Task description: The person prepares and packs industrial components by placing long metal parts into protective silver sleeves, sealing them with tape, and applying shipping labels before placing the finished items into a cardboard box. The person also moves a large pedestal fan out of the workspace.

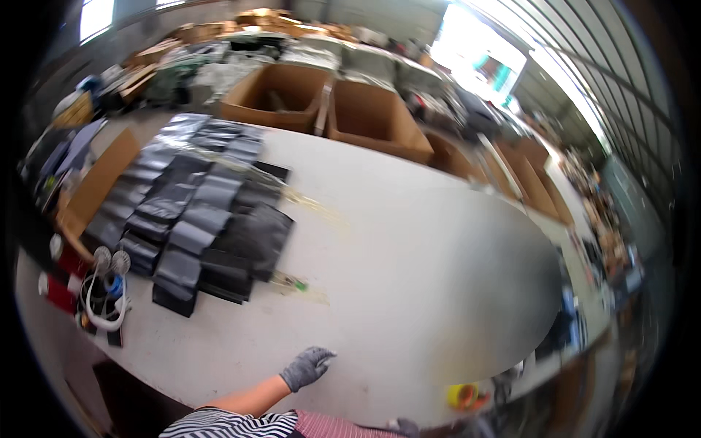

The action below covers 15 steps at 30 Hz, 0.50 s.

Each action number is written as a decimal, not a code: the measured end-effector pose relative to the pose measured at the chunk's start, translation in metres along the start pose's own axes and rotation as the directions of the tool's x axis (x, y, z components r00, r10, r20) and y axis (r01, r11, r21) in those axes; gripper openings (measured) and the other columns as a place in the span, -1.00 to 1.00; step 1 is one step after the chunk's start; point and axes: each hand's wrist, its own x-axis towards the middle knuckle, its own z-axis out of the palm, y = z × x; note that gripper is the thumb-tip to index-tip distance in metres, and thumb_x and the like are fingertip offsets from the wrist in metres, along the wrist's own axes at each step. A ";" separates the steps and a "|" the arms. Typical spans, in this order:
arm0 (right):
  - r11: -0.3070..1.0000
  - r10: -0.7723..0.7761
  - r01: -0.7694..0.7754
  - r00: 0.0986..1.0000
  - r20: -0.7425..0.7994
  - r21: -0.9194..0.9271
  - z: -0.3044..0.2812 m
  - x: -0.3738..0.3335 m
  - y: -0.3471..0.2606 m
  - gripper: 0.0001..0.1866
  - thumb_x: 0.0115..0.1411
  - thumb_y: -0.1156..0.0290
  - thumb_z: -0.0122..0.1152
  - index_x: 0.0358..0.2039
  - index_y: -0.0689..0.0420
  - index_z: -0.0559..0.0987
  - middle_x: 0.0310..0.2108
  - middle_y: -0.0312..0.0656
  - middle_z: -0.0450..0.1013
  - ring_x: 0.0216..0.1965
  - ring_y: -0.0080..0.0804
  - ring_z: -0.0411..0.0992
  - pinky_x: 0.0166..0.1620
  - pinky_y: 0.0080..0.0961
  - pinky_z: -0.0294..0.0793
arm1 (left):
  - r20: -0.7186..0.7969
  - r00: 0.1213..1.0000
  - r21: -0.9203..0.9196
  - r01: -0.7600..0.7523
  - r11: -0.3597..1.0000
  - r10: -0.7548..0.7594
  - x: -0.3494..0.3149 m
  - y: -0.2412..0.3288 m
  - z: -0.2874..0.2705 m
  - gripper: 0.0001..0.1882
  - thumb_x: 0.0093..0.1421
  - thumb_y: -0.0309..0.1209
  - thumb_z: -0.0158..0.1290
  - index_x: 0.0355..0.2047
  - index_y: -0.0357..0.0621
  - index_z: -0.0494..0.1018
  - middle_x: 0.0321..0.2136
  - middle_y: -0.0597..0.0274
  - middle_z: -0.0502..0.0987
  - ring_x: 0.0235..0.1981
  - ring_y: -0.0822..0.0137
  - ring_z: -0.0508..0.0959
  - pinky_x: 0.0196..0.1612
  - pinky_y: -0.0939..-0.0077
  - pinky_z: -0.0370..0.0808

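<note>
My left hand (308,368), in a grey glove, is over the white table (350,292) near its front edge. Its fingers reach out to the right, and I see nothing held in them. Only a small, blurred part of my right hand (403,426) shows at the lower edge, with its fingers hidden. Ahead and to the left of my left hand, stacks of black plastic bags (197,212) lie in overlapping rows. Thin yellowish strips (314,204) and a small green bit (301,286) are beside the stacks.
A white twin-fan neck cooler (106,321) lies at the table's left edge. A yellow tape roll (461,396) sits at the front right. Large cardboard boxes (376,124) stand open beyond the far edge. A round grey blur hides part of the table's right side.
</note>
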 end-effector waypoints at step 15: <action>0.704 -0.169 -0.083 0.945 0.279 0.706 -0.094 -0.086 0.081 -0.65 0.26 0.12 0.14 -0.19 0.17 0.58 -0.40 -0.17 0.55 -0.32 -0.40 0.52 -0.19 -0.46 0.48 | 0.551 0.821 -0.030 -0.158 0.987 0.148 0.031 0.174 0.248 -0.75 0.17 -0.44 0.07 -0.13 -0.15 0.53 -0.22 -0.02 0.56 -0.15 -0.01 0.53 -0.01 0.20 0.46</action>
